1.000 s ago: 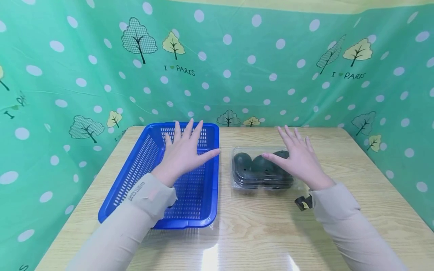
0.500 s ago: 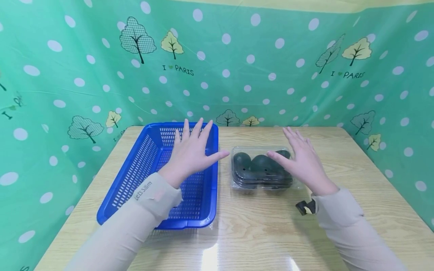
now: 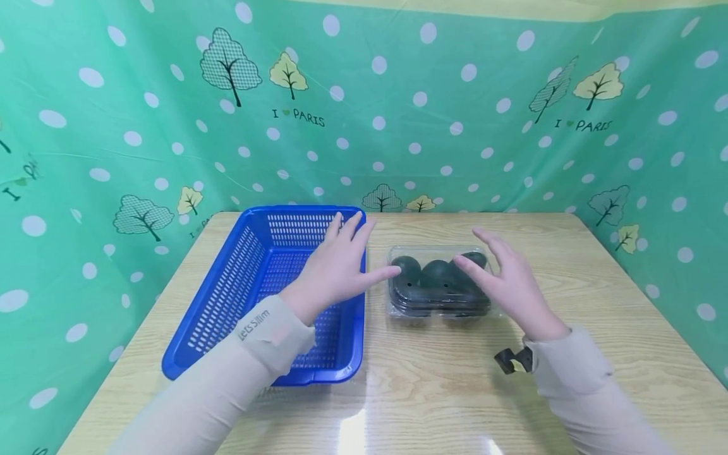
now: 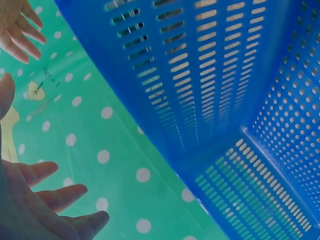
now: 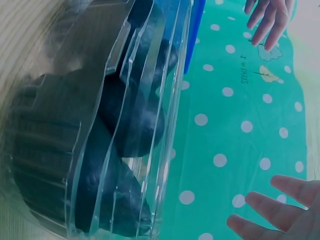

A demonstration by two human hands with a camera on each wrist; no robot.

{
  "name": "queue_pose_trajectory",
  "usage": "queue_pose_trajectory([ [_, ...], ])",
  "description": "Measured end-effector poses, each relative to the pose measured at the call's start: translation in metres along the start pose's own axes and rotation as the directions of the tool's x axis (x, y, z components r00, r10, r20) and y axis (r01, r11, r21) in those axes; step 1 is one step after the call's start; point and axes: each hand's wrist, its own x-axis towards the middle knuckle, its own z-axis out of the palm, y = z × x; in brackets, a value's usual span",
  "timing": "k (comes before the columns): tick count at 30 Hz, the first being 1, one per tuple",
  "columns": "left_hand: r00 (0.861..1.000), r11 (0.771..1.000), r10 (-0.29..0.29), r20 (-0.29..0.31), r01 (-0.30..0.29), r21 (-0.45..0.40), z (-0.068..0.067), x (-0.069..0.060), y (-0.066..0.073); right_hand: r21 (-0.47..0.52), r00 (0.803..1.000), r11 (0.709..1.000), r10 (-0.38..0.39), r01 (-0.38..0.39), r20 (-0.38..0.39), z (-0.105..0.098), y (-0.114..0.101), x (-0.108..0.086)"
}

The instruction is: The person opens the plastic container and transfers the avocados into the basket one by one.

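A clear plastic clamshell box (image 3: pixel 438 303) stands on the table, right of the middle, with several dark green avocado-like fruits (image 3: pixel 436 275) inside. Left of it is a blue slotted plastic basket (image 3: pixel 261 278). My left hand (image 3: pixel 335 268) hovers over the basket's right side, fingers extended, thumb out toward the box. Above the box's right end is my right hand (image 3: pixel 512 284), its thumb and fingers spread apart. Neither hand holds anything. In the left wrist view the left fingers (image 4: pixel 65 197) are beside the basket wall; the right wrist view has the right fingers (image 5: pixel 272 210) apart from the box.
The light wood table (image 3: pixel 421 392) ends at a green dotted cloth (image 3: pixel 398 114) hung behind and at both sides. A black camera mount (image 3: pixel 512 360) sits at the right wrist, below the sleeve cuff.
My left hand has moved right and slightly down, toward the box. The right hand has shifted a little right and down, and its fingers have turned inward. Box and basket stay put.
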Motion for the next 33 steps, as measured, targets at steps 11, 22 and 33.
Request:
queue_pose_trajectory([
  [11, 0.997, 0.996, 0.083, 0.001, -0.083, 0.028, 0.013, 0.001, 0.004, 0.08, 0.999, 0.996, -0.037, 0.036, 0.006, 0.005, 0.003, -0.006],
  [22, 0.982, 0.98, 0.184, 0.04, -0.186, 0.068, 0.019, -0.003, 0.009, 0.233, 0.999, 0.972, -0.026, 0.017, 0.038, 0.009, 0.005, -0.013],
  [33, 0.974, 0.972, 0.206, 0.089, -0.214, 0.093, 0.026, -0.005, 0.02, 0.296, 0.999, 0.955, -0.036, 0.026, 0.026, 0.015, 0.005, -0.025],
])
